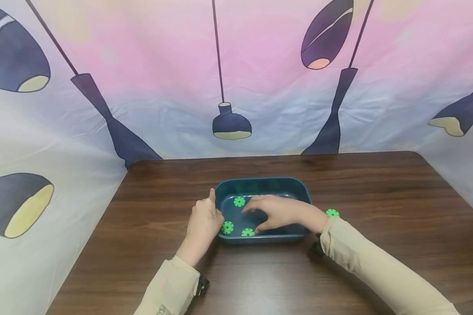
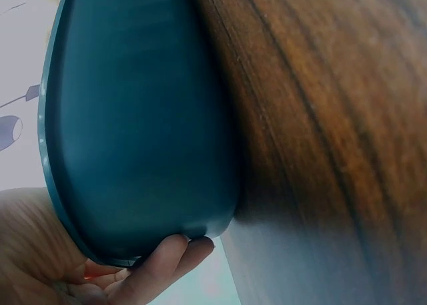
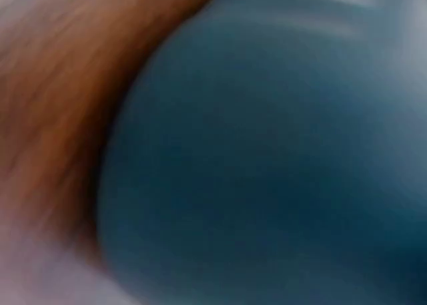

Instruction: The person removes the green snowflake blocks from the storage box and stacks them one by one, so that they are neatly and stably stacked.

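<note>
A dark teal plastic bin (image 1: 263, 239) sits on the wooden table. My left hand (image 1: 203, 219) holds the bin's left end by the rim; in the left wrist view its fingers (image 2: 163, 265) curl against the outer wall. Inside the bin lie green notched discs: one toward the back left (image 1: 239, 201), one by the left hand (image 1: 227, 227), and one at the front wall (image 1: 248, 232). Over the bin reaches my right hand (image 1: 277, 211), thumb and fingers spread apart with nothing seen between them. Its thumb tip is close to the front disc; whether they touch I cannot tell.
Another green disc (image 1: 333, 213) lies on the table right of the bin, partly behind the right sleeve. A patterned cloth (image 1: 173, 87) hangs along the table's back edge. The right wrist view is blurred, showing the bin's outer wall (image 3: 253, 151).
</note>
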Demonstrator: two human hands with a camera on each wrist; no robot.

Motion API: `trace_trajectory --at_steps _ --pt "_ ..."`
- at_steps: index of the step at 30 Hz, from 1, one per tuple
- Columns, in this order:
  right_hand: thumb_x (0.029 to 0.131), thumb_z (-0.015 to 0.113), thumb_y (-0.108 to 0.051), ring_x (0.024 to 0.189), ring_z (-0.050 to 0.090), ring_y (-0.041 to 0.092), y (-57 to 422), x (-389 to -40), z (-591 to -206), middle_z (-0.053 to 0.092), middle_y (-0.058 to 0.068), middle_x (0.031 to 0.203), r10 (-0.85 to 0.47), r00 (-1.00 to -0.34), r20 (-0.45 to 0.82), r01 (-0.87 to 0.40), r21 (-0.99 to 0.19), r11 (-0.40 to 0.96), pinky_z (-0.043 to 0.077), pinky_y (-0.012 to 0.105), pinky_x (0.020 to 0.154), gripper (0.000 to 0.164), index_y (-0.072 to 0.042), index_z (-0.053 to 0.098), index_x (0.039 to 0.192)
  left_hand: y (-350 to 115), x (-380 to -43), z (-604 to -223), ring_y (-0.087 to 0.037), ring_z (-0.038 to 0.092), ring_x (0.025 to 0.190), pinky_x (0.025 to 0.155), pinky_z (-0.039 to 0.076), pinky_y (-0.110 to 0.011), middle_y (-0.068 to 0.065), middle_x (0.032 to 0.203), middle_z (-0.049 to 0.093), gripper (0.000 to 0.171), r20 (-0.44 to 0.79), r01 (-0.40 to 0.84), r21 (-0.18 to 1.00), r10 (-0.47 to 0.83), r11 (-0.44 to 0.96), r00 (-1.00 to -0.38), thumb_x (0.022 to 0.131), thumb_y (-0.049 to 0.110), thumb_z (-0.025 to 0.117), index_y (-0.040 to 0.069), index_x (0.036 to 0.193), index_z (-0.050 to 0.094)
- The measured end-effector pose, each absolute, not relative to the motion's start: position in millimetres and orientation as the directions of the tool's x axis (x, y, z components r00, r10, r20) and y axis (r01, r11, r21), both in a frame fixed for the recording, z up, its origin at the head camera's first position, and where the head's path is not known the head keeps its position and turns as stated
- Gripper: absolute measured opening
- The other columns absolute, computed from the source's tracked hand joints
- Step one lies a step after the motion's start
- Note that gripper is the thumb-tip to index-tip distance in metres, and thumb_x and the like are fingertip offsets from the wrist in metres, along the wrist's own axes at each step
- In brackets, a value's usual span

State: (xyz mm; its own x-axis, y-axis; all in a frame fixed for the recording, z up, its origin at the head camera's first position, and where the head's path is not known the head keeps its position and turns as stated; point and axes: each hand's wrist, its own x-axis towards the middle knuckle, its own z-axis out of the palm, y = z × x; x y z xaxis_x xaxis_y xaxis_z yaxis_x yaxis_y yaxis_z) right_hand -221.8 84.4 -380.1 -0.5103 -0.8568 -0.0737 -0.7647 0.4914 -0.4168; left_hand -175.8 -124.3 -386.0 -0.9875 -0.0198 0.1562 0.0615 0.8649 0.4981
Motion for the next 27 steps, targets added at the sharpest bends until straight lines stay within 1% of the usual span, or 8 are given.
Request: trace_trajectory --at_steps 4,7,10,15,19,23,27 --pt "0.077 0.076 -0.018 0.116 0.052 0.012 75 -218 -381 0.057 -0.004 0.122 -0.865 -0.482 -0.139 -0.792 -0.355 0.498 0.044 0.03 0.095 0.052 -0.016 0.058 0.126 -122 -177 -385 -0.011 0.044 0.043 0.039 0.033 -0.019 -0.007 0.057 0.05 0.063 0.152 0.064 0.493 -0.013 0.868 -0.988 0.075 -0.006 0.059 -0.011 0.135 0.04" --pt "0.076 0.076 -0.013 0.113 0.053 0.012 71 -216 -382 0.057 -0.003 0.121 -0.855 -0.487 -0.177 -0.79 -0.329 0.518 0.045 0.029 0.093 0.053 -0.018 0.058 0.127 -121 -178 -384 -0.012 0.047 0.044 0.04 0.036 -0.02 -0.009 0.058 0.053 0.062 0.146 0.062 0.488 -0.011 0.87 -0.989 0.076 -0.006 0.06 -0.012 0.135 0.04" --pt "0.076 0.076 -0.012 0.108 0.055 0.011 70 -217 -382 0.057 -0.003 0.117 -0.848 -0.494 -0.191 -0.784 -0.324 0.529 0.047 0.027 0.089 0.052 -0.018 0.059 0.125 -121 -179 -383 -0.012 0.046 0.044 0.04 0.036 -0.02 -0.011 0.059 0.054 0.062 0.151 0.056 0.488 -0.021 0.871 -0.988 0.075 -0.006 0.059 -0.011 0.135 0.04" --pt "0.077 0.076 -0.014 0.098 0.056 0.009 69 -219 -385 0.058 -0.004 0.11 -0.863 -0.478 -0.162 -0.798 -0.33 0.504 0.047 0.023 0.081 0.041 -0.017 0.065 0.116 -123 -179 -383 -0.012 0.045 0.043 0.039 0.034 -0.018 -0.01 0.058 0.052 0.062 0.155 0.053 0.478 -0.025 0.877 -0.988 0.075 -0.006 0.059 -0.011 0.135 0.041" --pt "0.079 0.073 -0.014 0.098 0.055 0.009 68 -219 -396 0.057 -0.004 0.108 -0.875 -0.47 -0.117 -0.788 -0.392 0.476 0.046 0.021 0.083 0.032 -0.017 0.068 0.111 -125 -177 -384 -0.012 0.046 0.045 0.04 0.035 -0.019 -0.01 0.06 0.053 0.061 0.16 0.065 0.47 -0.013 0.88 -0.987 0.076 -0.005 0.059 -0.012 0.134 0.041" --pt "0.08 0.073 -0.014 0.098 0.055 0.009 68 -218 -404 0.057 -0.005 0.106 -0.874 -0.478 -0.085 -0.768 -0.442 0.463 0.045 0.02 0.085 0.03 -0.016 0.067 0.109 -125 -177 -385 -0.012 0.045 0.043 0.039 0.034 -0.019 -0.009 0.058 0.053 0.062 0.172 0.079 0.473 -0.004 0.877 -0.985 0.075 -0.006 0.059 -0.013 0.133 0.041" --pt "0.079 0.074 -0.015 0.094 0.055 0.008 67 -216 -406 0.058 -0.005 0.104 -0.873 -0.483 -0.06 -0.781 -0.42 0.461 0.046 0.019 0.083 0.03 -0.014 0.067 0.108 -125 -176 -385 -0.012 0.045 0.044 0.04 0.034 -0.019 -0.01 0.058 0.052 0.061 0.165 0.07 0.465 -0.008 0.883 -0.986 0.075 -0.006 0.059 -0.013 0.134 0.041"
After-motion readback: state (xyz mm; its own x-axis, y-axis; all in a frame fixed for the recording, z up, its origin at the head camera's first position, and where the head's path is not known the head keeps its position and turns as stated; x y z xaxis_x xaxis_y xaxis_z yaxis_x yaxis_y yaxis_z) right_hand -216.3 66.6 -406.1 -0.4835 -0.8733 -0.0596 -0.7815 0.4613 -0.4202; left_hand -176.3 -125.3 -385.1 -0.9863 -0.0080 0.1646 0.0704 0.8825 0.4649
